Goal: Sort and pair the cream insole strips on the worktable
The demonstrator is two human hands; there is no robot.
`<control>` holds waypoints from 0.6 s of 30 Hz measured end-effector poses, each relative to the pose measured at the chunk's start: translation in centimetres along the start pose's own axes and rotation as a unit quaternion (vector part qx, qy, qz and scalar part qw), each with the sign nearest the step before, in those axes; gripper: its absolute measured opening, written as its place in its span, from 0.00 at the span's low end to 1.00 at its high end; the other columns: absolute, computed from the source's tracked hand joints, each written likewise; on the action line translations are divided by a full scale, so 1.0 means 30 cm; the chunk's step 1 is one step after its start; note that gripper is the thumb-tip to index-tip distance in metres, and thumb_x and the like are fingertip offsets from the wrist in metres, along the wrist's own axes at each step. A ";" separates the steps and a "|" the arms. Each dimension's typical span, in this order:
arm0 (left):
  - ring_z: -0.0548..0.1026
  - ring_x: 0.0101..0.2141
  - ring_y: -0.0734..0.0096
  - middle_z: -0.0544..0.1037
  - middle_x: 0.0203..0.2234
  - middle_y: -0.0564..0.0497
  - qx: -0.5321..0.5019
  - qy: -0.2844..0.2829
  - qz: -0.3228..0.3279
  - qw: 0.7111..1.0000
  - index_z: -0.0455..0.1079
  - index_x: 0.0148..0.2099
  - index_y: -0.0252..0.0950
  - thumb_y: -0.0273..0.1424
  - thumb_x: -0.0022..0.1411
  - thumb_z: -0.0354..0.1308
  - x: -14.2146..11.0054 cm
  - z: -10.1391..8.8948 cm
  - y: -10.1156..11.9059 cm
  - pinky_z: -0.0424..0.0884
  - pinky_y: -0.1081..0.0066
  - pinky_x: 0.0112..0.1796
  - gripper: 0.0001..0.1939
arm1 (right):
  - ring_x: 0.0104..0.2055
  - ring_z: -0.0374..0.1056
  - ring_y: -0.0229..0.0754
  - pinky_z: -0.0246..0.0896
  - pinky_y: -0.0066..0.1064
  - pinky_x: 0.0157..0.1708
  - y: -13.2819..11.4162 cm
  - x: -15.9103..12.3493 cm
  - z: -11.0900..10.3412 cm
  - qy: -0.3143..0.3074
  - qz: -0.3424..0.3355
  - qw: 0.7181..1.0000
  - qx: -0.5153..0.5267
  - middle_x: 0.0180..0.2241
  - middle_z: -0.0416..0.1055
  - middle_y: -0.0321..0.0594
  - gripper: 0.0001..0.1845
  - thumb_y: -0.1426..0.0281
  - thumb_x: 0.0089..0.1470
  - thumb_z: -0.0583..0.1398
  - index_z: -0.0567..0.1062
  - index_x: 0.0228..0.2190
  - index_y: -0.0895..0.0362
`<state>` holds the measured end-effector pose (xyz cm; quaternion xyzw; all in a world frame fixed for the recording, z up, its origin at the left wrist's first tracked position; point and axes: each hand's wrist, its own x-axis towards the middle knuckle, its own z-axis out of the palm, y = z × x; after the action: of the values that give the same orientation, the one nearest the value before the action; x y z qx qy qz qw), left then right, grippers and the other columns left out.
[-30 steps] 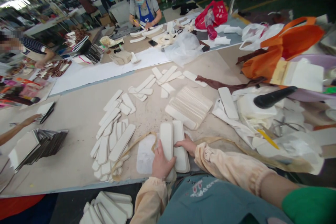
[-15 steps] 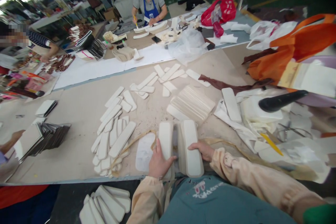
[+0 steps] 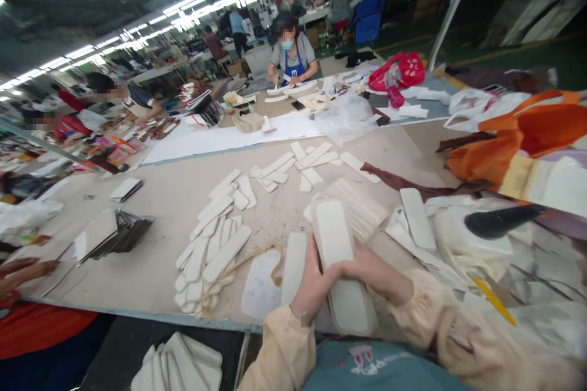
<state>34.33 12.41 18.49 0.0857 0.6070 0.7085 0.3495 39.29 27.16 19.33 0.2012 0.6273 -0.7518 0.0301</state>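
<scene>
My left hand: fingers curled around the left edge of a stack of white padded strips, thumb lying across its top face.
My right hand: clasped on the right edge of the same stack, fingertips reaching over onto the top strip.
The stack: raised off the table between my two hands, its long side running away from me, near end low toward my chest.
Single strip: flat on the table, just beside my left knuckles.
Paper sheet: further left of my left fingers, under a loose tan band.
Spread of strips: fanned out on the table, well to the left of my left hand.
Ribbed bundle: just past the far end of the stack, beyond my fingertips.
Black handle: well to the right of my right hand, resting on white scraps.
Orange bag: far right, beyond the handle.
Co-worker in blue apron: across the table, far beyond my fingers.
</scene>
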 end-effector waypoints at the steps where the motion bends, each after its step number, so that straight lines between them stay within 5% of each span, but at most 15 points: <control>1: 0.54 0.66 0.50 0.59 0.66 0.39 -0.053 0.015 0.008 0.998 0.48 0.70 0.35 0.46 0.55 0.64 0.007 0.018 0.010 0.52 0.55 0.65 0.48 | 0.57 0.65 0.60 0.61 0.50 0.57 -0.038 -0.001 0.029 0.027 -0.032 0.997 -0.059 0.55 0.70 0.50 0.47 0.66 0.35 0.69 0.64 0.59 0.56; 5: 0.63 0.62 0.48 0.71 0.58 0.39 -0.228 0.045 -0.011 0.973 0.61 0.64 0.33 0.48 0.57 0.61 -0.013 0.028 0.072 0.59 0.52 0.62 0.39 | 0.69 0.45 0.63 0.43 0.55 0.66 -0.162 -0.038 0.081 0.043 -0.065 0.972 -0.220 0.67 0.49 0.58 0.65 0.58 0.34 0.72 0.49 0.67 0.60; 7: 0.65 0.61 0.45 0.73 0.56 0.39 -0.282 0.027 -0.035 0.958 0.67 0.60 0.31 0.55 0.55 0.58 -0.042 0.020 0.116 0.61 0.50 0.60 0.39 | 0.69 0.43 0.63 0.47 0.54 0.65 -0.221 -0.070 0.067 -0.014 -0.079 0.968 -0.239 0.69 0.45 0.57 0.64 0.54 0.38 0.70 0.48 0.68 0.60; 11: 0.61 0.62 0.42 0.73 0.56 0.38 -0.328 -0.032 -0.024 0.944 0.71 0.56 0.32 0.63 0.55 0.48 -0.096 0.012 0.186 0.61 0.46 0.59 0.43 | 0.61 0.60 0.58 0.71 0.43 0.49 -0.308 -0.120 0.027 -0.137 -0.104 0.967 -0.189 0.63 0.59 0.54 0.51 0.55 0.46 0.68 0.57 0.65 0.57; 18: 0.59 0.63 0.40 0.69 0.59 0.37 -0.340 -0.011 -0.008 0.940 0.70 0.55 0.32 0.64 0.54 0.49 -0.138 -0.011 0.187 0.58 0.43 0.60 0.43 | 0.53 0.68 0.52 0.73 0.40 0.46 -0.301 -0.159 0.020 -0.164 -0.125 0.965 -0.161 0.57 0.66 0.53 0.44 0.56 0.46 0.69 0.64 0.61 0.58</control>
<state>35.02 9.54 24.82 -0.0350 0.3263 0.8691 0.3702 40.81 27.50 29.45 -0.0122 0.7466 -0.6614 0.0703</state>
